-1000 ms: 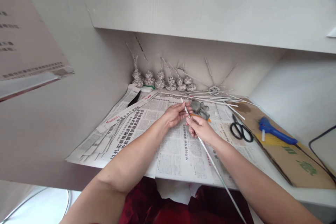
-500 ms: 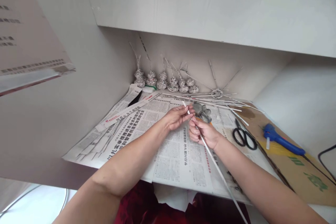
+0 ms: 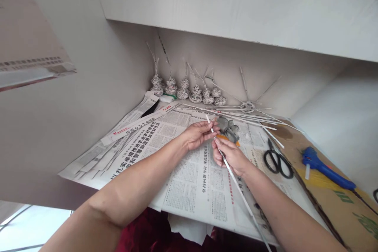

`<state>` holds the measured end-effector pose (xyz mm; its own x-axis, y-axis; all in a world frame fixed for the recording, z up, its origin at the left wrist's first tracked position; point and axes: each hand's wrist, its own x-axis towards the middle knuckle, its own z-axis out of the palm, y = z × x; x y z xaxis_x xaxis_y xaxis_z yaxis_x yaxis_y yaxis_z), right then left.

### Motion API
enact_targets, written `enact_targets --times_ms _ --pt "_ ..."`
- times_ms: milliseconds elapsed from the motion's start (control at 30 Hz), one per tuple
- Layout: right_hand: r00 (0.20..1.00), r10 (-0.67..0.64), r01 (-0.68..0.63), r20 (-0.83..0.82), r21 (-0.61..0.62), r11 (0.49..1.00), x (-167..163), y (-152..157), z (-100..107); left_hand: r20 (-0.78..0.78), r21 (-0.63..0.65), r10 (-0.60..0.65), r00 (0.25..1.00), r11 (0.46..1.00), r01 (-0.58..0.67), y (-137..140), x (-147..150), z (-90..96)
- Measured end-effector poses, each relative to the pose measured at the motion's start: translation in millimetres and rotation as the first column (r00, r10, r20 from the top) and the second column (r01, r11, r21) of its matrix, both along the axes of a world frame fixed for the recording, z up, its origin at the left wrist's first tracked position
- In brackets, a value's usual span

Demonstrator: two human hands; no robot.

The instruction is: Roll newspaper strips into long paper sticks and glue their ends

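Note:
A long thin rolled paper stick [image 3: 238,185] runs slantwise through both hands, its white tip pointing up and away, its other end dropping past the table's front edge. My left hand [image 3: 200,134] pinches it near the tip between thumb and fingers. Just below, my right hand [image 3: 228,152] has its fingers wrapped round the same stick. Right behind the hands lies a crumpled grey bundle [image 3: 228,128], partly over an orange piece [image 3: 227,138]. Newspaper sheets [image 3: 189,181] cover the table beneath.
Several gourd-shaped woven paper pieces [image 3: 183,89] stand along the back wall, beside a round woven start with spokes [image 3: 247,106]. Loose paper sticks [image 3: 245,117] lie before them. Black scissors [image 3: 277,161] and a blue glue gun [image 3: 327,173] on cardboard [image 3: 325,204] are at right; paper strips [image 3: 118,145] at left.
The view has shifted slightly, so the scissors and glue gun sit further right and lower. Both hands keep hold of the paper stick in nearly the same place.

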<state>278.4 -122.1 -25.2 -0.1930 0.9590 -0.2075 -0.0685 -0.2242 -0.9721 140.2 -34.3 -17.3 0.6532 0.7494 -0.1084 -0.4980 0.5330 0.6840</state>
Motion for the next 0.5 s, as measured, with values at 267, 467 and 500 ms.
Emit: enact_targets --times_ms 267,467,500 --pt "0.966 -0.110 0.084 0.235 0.116 0.990 -3.1 -0.7 0.2 -0.039 0.007 0.009 0.999 1.000 -0.009 -0.1 2.2 -3.5" --pt "0.993 0.050 -0.054 -0.112 -0.033 0.998 -0.6 -3.6 7.5 -0.008 0.005 0.000 1.000 1.000 0.000 -1.6 1.7 -0.5" --pt "0.997 0.047 -0.049 -0.067 -0.031 0.998 0.6 -3.8 8.6 -0.012 0.007 0.008 1.000 1.000 -0.008 -1.2 1.6 -0.4"
